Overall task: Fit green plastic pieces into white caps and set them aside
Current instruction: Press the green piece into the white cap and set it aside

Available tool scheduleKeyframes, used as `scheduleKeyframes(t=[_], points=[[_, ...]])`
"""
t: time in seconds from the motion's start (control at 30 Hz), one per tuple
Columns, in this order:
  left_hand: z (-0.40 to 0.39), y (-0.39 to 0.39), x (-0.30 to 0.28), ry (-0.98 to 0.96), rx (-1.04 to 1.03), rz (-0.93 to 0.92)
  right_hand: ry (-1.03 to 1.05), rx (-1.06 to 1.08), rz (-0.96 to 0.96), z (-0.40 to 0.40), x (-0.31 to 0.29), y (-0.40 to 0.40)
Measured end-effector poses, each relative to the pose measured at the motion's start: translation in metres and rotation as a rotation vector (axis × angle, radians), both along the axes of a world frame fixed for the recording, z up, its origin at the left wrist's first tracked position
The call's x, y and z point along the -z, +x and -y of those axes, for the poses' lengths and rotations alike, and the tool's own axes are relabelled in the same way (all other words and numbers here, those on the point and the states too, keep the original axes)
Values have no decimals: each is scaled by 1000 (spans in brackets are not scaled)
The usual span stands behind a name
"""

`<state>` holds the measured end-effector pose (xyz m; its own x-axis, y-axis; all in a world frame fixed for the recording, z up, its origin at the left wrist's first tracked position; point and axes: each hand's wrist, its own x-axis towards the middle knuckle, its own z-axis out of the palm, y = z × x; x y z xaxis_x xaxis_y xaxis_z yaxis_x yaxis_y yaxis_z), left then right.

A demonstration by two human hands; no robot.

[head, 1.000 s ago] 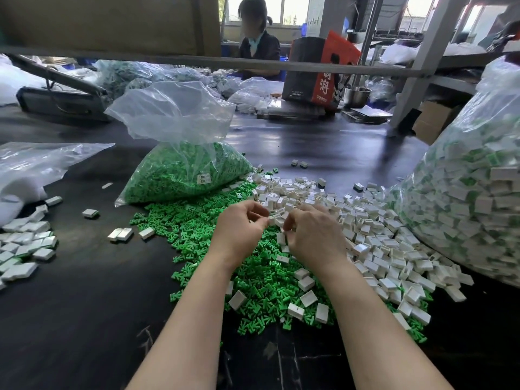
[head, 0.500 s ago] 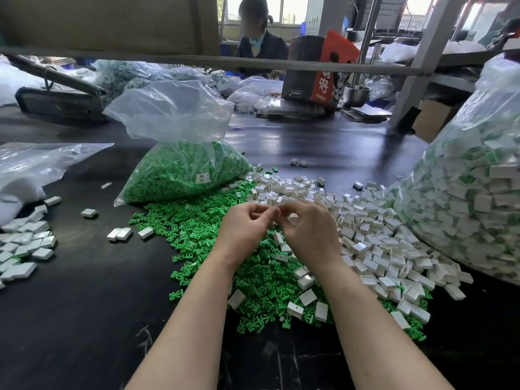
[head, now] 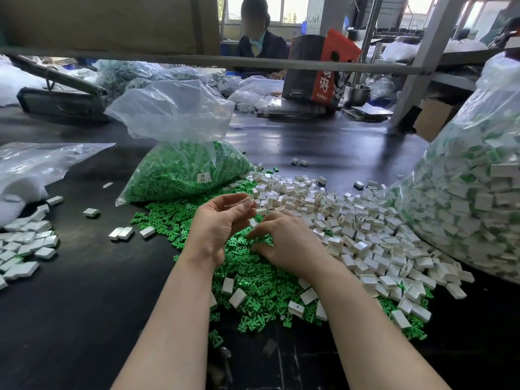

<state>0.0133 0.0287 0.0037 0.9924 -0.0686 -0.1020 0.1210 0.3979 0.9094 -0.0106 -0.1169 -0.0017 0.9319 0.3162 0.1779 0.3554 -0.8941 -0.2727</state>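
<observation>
My left hand (head: 222, 223) is raised over the heap of loose green pieces (head: 253, 280), its curled fingers pinching a white cap (head: 249, 203) at the fingertips. My right hand (head: 289, 243) is lower and just to the right, with its fingertips down in the green pieces. Whether it pinches one is hidden. A heap of empty white caps (head: 365, 235) spreads to the right of both hands. Finished caps (head: 22, 249) lie in a group at the far left edge.
A clear bag of green pieces (head: 183, 170) stands behind the hands and a large bag of filled caps (head: 464, 206) fills the right side. A few caps (head: 123, 233) lie on the dark table (head: 84, 305). A person (head: 261, 43) sits across, behind a metal rail (head: 253, 63).
My hands were joined at the fingertips above the heap. Now they have parted: the left stays up with the cap and the right has dropped onto the green pieces.
</observation>
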Motion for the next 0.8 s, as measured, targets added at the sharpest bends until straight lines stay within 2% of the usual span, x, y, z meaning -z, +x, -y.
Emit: scheduleKeyframes(t=[0.2, 0.3, 0.4, 0.53, 0.6, 0.7, 0.8], points=[[4, -1, 1, -110, 96, 35, 48, 35, 19, 2, 3, 0], [4, 0, 2, -170, 141, 42, 141, 70, 64, 3, 6, 0], [2, 1, 3, -192, 139, 37, 419, 157, 67, 4, 3, 1], [2, 1, 4, -155, 127, 46, 1013, 187, 0, 8, -7, -2], [3, 1, 3, -140, 128, 46, 1246, 155, -60, 9, -11, -4], [4, -1, 2, -126, 131, 46, 1409, 134, -160, 10, -12, -5], [5, -3, 1, -110, 129, 45, 1460, 164, -188, 11, -11, -3]])
